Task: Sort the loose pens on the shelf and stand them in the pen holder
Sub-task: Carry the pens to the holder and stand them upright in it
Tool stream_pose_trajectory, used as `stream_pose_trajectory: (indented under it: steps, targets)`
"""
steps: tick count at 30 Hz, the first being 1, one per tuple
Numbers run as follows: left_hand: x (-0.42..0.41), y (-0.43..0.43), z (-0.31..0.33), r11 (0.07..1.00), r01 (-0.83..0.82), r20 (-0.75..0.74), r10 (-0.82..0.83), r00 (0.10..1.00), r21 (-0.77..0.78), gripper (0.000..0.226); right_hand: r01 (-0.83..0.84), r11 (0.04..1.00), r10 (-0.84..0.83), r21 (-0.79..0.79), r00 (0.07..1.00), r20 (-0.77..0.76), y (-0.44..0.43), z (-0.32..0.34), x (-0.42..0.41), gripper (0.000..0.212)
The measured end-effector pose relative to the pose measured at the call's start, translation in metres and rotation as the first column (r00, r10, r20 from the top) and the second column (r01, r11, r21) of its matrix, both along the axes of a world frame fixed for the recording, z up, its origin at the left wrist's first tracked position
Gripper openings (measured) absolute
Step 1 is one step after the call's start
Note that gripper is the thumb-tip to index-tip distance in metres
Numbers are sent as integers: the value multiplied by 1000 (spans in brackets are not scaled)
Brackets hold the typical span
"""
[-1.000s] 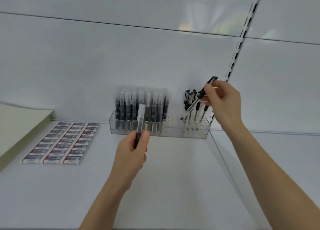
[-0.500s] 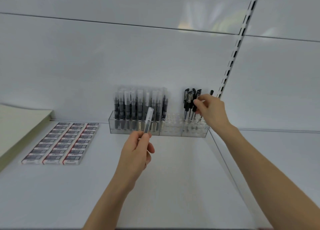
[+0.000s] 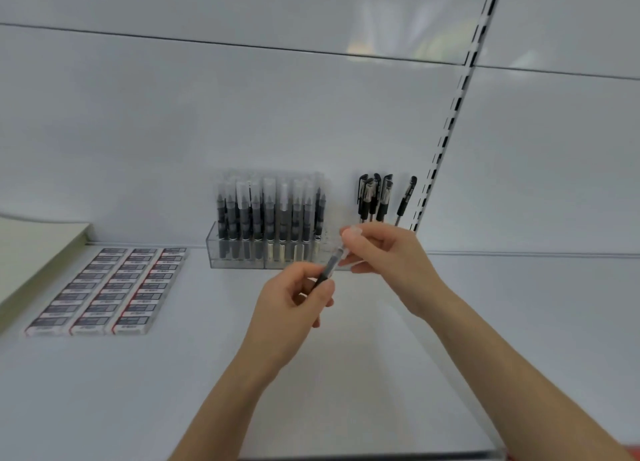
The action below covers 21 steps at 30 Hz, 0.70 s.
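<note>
The white shelf (image 3: 138,391) fills the lower view and meets a white back panel (image 3: 173,131), with a slotted metal upright (image 3: 450,124) running up the panel on the right. At the far left edge lies a pale flat stack (image 3: 31,249); what it is made of cannot be told. Just beside it, three rows of small boxed erasers (image 3: 107,290) lie flat on the shelf. The clear pen holder (image 3: 239,261) stands against the back panel. Its left part is packed with upright clear-capped pens (image 3: 270,211), and a few black clip pens (image 3: 375,197) stand at its right end, one of them leaning apart from the rest. In front of the holder and above the shelf, the two hands are together on one pen (image 3: 331,264). The left hand (image 3: 287,315) grips the dark lower barrel between thumb and fingers. The right hand (image 3: 388,263) pinches the clear upper end. The pen is tilted, its clear end up and to the right, close to the holder's front wall.
</note>
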<state>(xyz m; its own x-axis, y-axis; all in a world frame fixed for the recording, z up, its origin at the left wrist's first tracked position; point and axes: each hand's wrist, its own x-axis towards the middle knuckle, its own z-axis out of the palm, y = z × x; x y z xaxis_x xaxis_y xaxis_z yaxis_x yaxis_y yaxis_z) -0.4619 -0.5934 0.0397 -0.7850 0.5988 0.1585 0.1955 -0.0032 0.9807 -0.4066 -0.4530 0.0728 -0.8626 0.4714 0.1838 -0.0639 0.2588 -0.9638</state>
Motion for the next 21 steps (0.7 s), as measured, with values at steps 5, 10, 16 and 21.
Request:
stream_pose_trajectory:
  steps: [5,10,16,21]
  targets:
    - [-7,-9,-9,983,-34,-184,-1,983,-183,19,67,996,-72,-63,993,-89,5,10,-1,11]
    - [-14,-31,-31,676,-208,-437,-185,880,-706,54,315,947,-287,70,922,-259,29,34,-21,9]
    - [-12,-35,-44,510,-267,-460,-303,835,-818,52,301,868,-239,395,950,-199,26,37,-56,20]
    - [-11,-34,-46,492,-283,-471,-314,824,-823,52,190,810,-196,555,979,-48,21,30,-75,21]
